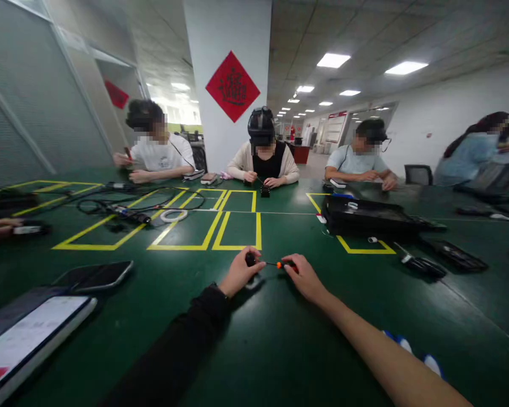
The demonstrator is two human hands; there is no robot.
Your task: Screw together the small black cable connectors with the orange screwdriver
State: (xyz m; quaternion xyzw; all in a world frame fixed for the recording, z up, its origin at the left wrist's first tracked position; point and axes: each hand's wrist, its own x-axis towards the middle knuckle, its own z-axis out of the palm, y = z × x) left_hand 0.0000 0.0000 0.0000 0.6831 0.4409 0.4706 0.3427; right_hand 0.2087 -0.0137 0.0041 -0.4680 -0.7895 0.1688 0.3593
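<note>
My left hand (241,272), at the end of a black sleeve, is closed on a small black part (250,259) just above the green table (254,339). My right hand (305,277) grips a screwdriver (279,265) with an orange collar and a dark red and black handle. The screwdriver's thin shaft points left, and its tip reaches the fingers of my left hand. Whether the tip touches the black part is hidden by those fingers.
Phones (38,333) lie at the near left. Coiled black cables (131,215) and a white cable ring (173,216) are beyond. A black tray (365,215) stands at the right, near a black device (453,254). Several people sit across the table.
</note>
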